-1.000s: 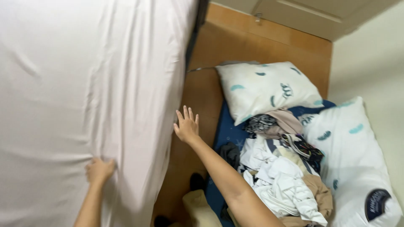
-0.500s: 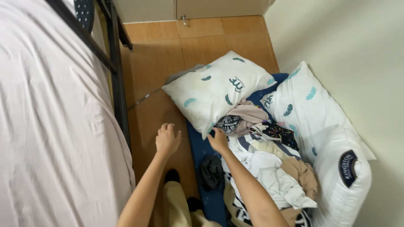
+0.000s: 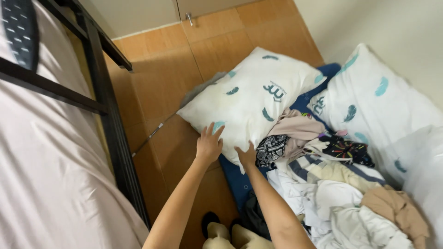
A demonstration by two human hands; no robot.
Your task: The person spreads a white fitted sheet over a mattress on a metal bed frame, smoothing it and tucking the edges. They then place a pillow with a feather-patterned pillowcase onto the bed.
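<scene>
Hands meet at frame centre: the left hand lies flat, fingers spread, on the near edge of a white feather-print pillow; the right hand grips its lower corner. Beyond, right, sits a clothes pile.

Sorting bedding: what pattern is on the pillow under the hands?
White pillow with teal feather prints, head view.

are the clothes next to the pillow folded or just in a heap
In a heap. The clothes lie crumpled and overlapping on the blue mat, none folded, beside the pillow that both hands touch.
</scene>
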